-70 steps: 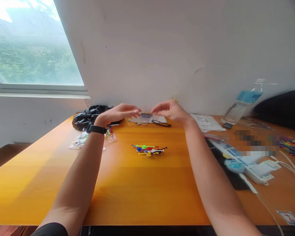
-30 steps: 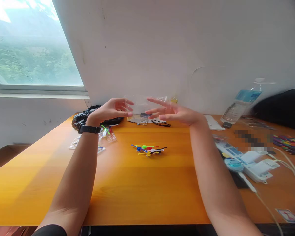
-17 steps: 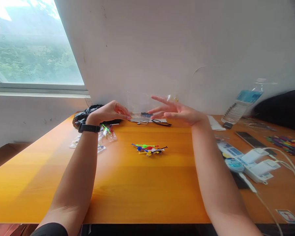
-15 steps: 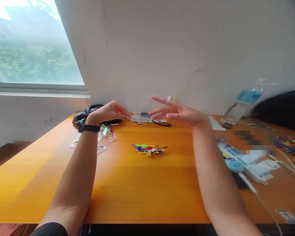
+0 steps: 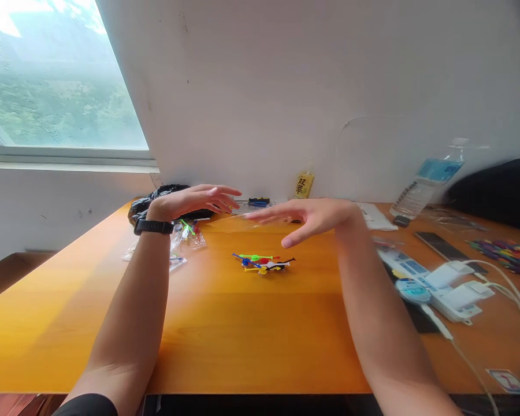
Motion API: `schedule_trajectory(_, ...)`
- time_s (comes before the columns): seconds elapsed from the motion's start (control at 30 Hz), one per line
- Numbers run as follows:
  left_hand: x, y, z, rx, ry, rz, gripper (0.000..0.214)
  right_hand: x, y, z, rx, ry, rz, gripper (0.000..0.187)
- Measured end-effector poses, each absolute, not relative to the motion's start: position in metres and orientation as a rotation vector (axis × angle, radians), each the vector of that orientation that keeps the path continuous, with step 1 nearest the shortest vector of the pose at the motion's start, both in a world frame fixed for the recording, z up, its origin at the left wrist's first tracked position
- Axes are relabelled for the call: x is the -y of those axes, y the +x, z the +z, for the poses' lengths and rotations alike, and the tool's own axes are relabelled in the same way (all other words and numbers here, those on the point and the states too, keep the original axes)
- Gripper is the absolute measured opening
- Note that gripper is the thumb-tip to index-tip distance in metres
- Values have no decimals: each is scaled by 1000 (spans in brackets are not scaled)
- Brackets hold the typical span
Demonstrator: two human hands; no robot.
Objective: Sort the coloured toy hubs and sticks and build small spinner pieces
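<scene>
Both hands spread flat above the orange table.
Left hand and right hand hover open-fingered, holding nothing, beyond the coloured plastic pieces; yellow tag behind, writing unreadable.

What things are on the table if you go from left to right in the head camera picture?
Black plastic bag → left hand → pile of little colourful sticks → right hand → white power strip → water bottle → bunch of colourful strands.

Right hand motion-blurred; black bag cut by right edge
</scene>
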State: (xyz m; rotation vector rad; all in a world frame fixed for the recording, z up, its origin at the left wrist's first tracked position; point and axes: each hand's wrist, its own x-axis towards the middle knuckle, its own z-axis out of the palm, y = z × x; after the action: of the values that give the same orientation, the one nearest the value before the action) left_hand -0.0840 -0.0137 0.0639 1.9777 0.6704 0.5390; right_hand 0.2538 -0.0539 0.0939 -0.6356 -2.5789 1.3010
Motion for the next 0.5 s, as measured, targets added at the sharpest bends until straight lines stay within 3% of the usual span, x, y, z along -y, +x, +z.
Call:
schedule_trajectory(0.2, 12, -44, 62, -526, 2052, 229, 74, 58, 239, 93, 2700, -709, 1105, 63)
schedule_trajectory(0.5, 7, -28, 52, -418, 2179, 152, 97, 52, 236, 87, 2771, -729, 992, 66)
